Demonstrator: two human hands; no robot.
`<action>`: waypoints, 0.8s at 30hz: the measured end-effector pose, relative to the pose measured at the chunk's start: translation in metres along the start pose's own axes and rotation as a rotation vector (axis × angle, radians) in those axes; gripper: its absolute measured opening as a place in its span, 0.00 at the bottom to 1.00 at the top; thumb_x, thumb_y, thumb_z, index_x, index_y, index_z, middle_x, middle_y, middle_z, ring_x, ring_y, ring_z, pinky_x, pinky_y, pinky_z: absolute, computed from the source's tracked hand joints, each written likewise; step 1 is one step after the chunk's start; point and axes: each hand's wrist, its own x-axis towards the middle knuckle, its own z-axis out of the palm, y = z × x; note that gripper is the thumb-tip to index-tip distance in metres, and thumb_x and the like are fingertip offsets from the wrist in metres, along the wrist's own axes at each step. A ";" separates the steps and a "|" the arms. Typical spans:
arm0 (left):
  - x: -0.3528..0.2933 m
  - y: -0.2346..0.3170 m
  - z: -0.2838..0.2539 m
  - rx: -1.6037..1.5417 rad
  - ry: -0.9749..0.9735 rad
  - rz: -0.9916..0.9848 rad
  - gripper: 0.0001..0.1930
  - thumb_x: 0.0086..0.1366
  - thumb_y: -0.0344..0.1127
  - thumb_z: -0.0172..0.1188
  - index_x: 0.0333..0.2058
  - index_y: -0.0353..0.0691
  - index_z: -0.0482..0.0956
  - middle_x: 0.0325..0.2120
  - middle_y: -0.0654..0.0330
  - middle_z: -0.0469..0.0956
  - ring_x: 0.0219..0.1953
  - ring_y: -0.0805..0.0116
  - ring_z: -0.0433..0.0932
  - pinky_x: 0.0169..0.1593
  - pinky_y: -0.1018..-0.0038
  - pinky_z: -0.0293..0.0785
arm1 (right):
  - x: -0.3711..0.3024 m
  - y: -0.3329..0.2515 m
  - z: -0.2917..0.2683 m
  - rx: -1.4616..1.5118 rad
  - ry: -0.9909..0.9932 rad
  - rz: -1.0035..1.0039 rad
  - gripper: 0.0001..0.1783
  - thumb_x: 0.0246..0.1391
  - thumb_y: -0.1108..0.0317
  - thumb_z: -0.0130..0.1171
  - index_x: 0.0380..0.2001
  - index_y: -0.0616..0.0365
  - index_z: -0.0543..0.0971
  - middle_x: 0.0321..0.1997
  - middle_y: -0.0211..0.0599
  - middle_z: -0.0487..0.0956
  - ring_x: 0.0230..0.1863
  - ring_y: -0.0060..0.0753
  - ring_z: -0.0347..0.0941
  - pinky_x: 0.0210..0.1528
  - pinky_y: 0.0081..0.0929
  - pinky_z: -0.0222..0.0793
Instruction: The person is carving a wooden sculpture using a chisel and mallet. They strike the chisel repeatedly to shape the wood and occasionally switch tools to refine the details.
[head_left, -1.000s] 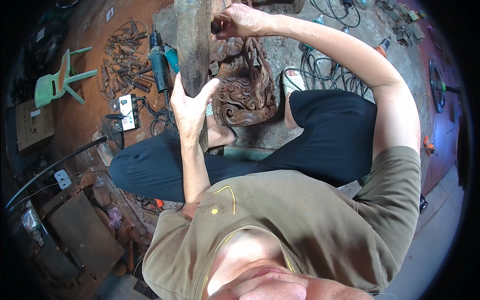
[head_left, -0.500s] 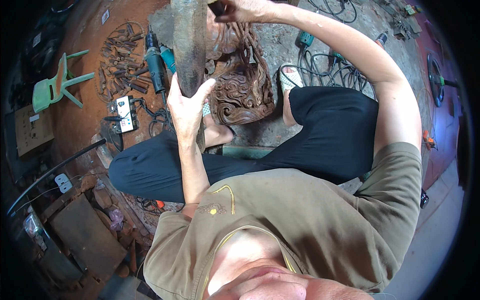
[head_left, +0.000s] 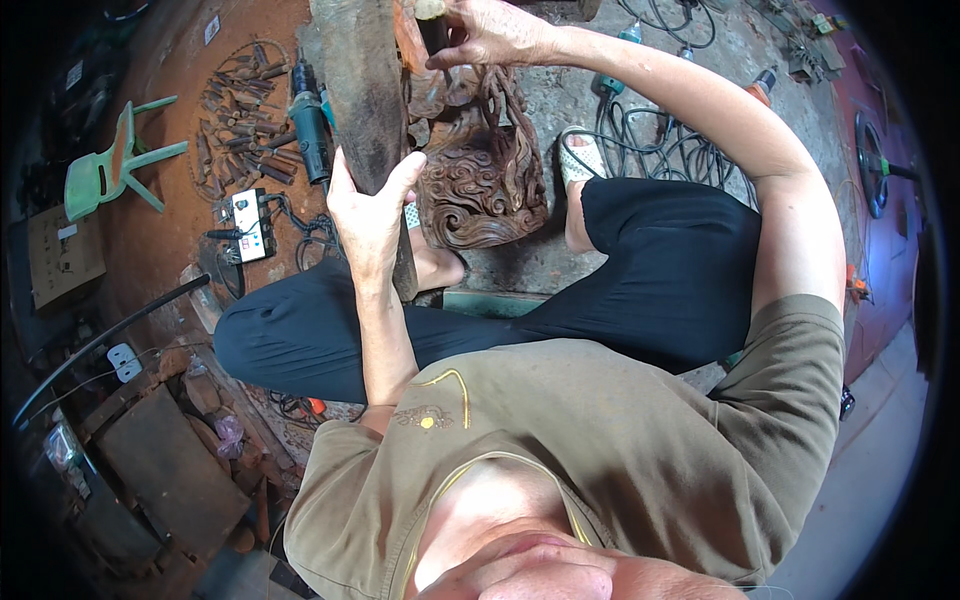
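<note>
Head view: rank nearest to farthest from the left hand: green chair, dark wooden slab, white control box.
1. Dark wooden slab: between the left hand's thumb and fingers.
2. White control box: to the hand's left.
3. Green chair: farther left.

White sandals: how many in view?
2. Right sandal: to the right of the carved wood. Left sandal: mostly hidden; a sliver shows between the carved wood and the left hand, which holds the long wooden piece.

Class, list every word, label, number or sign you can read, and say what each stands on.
Nothing reads clearly.
White control box: markings too small.
Cardboard box: pale label, too blurred.
White rectangular patch, upper left: any print too small.
Shirt: yellow-and-brown emblem, no legible letters.
</note>
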 end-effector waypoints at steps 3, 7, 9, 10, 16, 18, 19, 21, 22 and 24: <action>0.001 0.001 -0.001 -0.021 0.014 0.025 0.24 0.58 0.29 0.76 0.52 0.34 0.77 0.34 0.62 0.83 0.26 0.79 0.77 0.29 0.82 0.74 | -0.008 0.006 0.013 0.033 -0.017 -0.073 0.26 0.50 0.54 0.68 0.48 0.58 0.78 0.27 0.56 0.80 0.29 0.58 0.81 0.34 0.47 0.76; 0.001 0.002 -0.008 -0.026 0.031 0.007 0.24 0.58 0.29 0.75 0.52 0.33 0.77 0.35 0.62 0.83 0.26 0.79 0.77 0.28 0.82 0.74 | -0.016 -0.016 0.011 -0.028 -0.129 0.027 0.26 0.51 0.51 0.73 0.42 0.61 0.80 0.27 0.46 0.82 0.34 0.46 0.84 0.37 0.38 0.78; 0.000 0.002 -0.009 -0.036 0.040 0.000 0.24 0.58 0.29 0.76 0.52 0.33 0.77 0.35 0.62 0.83 0.25 0.79 0.77 0.28 0.82 0.74 | -0.013 -0.026 0.003 -0.147 -0.246 0.139 0.25 0.53 0.55 0.71 0.49 0.57 0.77 0.35 0.45 0.83 0.38 0.48 0.84 0.41 0.39 0.79; 0.000 0.002 -0.009 -0.043 0.043 -0.003 0.24 0.58 0.29 0.76 0.52 0.33 0.77 0.34 0.62 0.83 0.25 0.79 0.77 0.28 0.82 0.74 | -0.011 -0.030 -0.001 -0.073 -0.174 0.104 0.25 0.52 0.56 0.69 0.49 0.57 0.77 0.33 0.48 0.82 0.35 0.50 0.83 0.39 0.40 0.78; 0.000 0.004 -0.009 -0.029 0.057 -0.010 0.24 0.57 0.29 0.76 0.51 0.34 0.78 0.34 0.62 0.83 0.25 0.79 0.77 0.28 0.81 0.75 | -0.001 -0.023 -0.026 0.289 0.012 0.148 0.16 0.53 0.62 0.66 0.40 0.61 0.78 0.28 0.43 0.82 0.31 0.31 0.79 0.37 0.34 0.75; 0.000 0.003 -0.009 -0.035 0.052 -0.018 0.24 0.57 0.29 0.76 0.51 0.34 0.78 0.34 0.62 0.83 0.25 0.79 0.77 0.28 0.81 0.75 | 0.000 -0.009 -0.022 0.355 0.051 0.145 0.13 0.55 0.64 0.66 0.38 0.62 0.79 0.30 0.36 0.83 0.34 0.25 0.78 0.41 0.31 0.75; 0.000 0.003 -0.008 -0.042 0.045 -0.020 0.24 0.57 0.29 0.76 0.51 0.34 0.78 0.34 0.62 0.83 0.25 0.79 0.77 0.29 0.81 0.75 | 0.001 -0.005 -0.020 0.403 0.044 0.119 0.12 0.55 0.65 0.66 0.38 0.62 0.80 0.30 0.36 0.84 0.35 0.24 0.78 0.41 0.30 0.75; 0.001 0.002 -0.008 -0.042 0.041 -0.021 0.24 0.57 0.29 0.76 0.51 0.34 0.78 0.35 0.62 0.83 0.25 0.79 0.77 0.29 0.81 0.75 | 0.000 0.000 -0.011 0.412 0.084 0.008 0.10 0.54 0.68 0.67 0.37 0.61 0.81 0.31 0.37 0.84 0.35 0.24 0.78 0.43 0.28 0.75; 0.001 0.001 -0.008 -0.035 0.043 -0.022 0.24 0.57 0.29 0.76 0.51 0.34 0.78 0.35 0.62 0.83 0.25 0.79 0.77 0.29 0.81 0.75 | 0.000 0.002 -0.011 0.273 0.088 -0.093 0.09 0.53 0.69 0.67 0.36 0.60 0.81 0.33 0.42 0.84 0.34 0.32 0.80 0.43 0.29 0.76; 0.002 0.001 -0.007 -0.038 0.040 -0.028 0.23 0.58 0.29 0.76 0.51 0.34 0.78 0.35 0.62 0.83 0.26 0.79 0.77 0.29 0.81 0.75 | -0.002 0.009 -0.005 -0.016 0.069 -0.206 0.13 0.52 0.68 0.69 0.40 0.58 0.80 0.34 0.46 0.82 0.35 0.45 0.81 0.42 0.34 0.76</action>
